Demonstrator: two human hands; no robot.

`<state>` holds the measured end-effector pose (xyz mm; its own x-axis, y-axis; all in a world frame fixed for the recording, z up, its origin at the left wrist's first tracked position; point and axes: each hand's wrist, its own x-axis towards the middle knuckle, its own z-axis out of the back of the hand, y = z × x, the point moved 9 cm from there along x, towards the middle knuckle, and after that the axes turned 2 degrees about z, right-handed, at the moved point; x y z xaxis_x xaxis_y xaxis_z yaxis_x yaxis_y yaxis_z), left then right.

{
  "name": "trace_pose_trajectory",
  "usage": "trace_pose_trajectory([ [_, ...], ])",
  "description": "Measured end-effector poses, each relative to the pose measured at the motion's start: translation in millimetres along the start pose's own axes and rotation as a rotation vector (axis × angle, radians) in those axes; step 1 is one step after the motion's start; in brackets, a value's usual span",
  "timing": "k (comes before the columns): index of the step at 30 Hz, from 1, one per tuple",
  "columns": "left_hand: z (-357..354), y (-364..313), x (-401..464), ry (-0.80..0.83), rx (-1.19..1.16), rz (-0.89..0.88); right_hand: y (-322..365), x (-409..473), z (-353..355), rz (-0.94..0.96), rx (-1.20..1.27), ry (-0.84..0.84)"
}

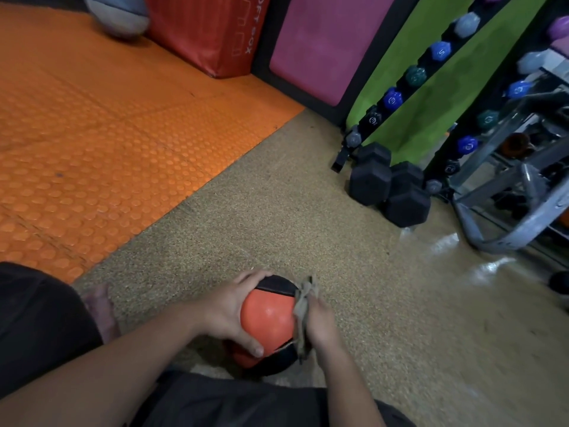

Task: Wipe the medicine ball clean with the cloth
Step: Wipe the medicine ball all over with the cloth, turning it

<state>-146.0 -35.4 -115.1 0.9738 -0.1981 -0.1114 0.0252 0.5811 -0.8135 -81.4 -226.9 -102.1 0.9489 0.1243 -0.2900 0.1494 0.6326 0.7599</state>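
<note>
Left hand [229,309]: grips the ball [268,315] from its left side, fingers curled over the top edge, thumb pressed against the lower front.
Right hand [320,325]: holds the cloth [303,306] flat against the ball's right side; fingers lie along the cloth, and whether they curl round it cannot be told.
Ball: orange with black panels at top and bottom, held between both hands low over the floor [277,211], just ahead of the person's lap. Whether its underside touches the floor cannot be told.
Cloth: grey-beige, crumpled, sandwiched between right hand and ball; a loose end sticks up past the ball's upper right edge, another hangs down at the lower right.
Floor: tan speckled surface under the ball; glossy patches to the right.
Mat [92,134]: orange, studded, covers the upper left area, well apart from the ball.
Box [209,32]: red, padded, standing on the mat at the top.
Pad [326,41]: pink, upright, just beside the box.
Dumbbells [391,189]: black, hexagonal, on the floor at right, near the rack.
Rack [431,66]: slanted, carrying small coloured dumbbells against a green wall.
Frame [505,223]: grey metal, far right.
Person: dark clothing at bottom and left edge; a bare foot [101,306] shows to the left of the left forearm.
</note>
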Motion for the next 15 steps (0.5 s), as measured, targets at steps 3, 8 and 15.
trace_pose_trajectory([
  [3,-0.1,-2.6,-1.0,0.026,-0.018,-0.013,-14.3,11.7,0.9,-0.165,0.085,-0.065],
  [8,8.4,11.2,-1.4,0.015,-0.047,-0.003,64.6,-74.9,-34.6,0.501,-0.462,-0.186],
  [15,0.1,0.1,2.3,0.000,-0.024,0.007,7.8,14.6,-9.4,-0.015,0.132,0.070],
])
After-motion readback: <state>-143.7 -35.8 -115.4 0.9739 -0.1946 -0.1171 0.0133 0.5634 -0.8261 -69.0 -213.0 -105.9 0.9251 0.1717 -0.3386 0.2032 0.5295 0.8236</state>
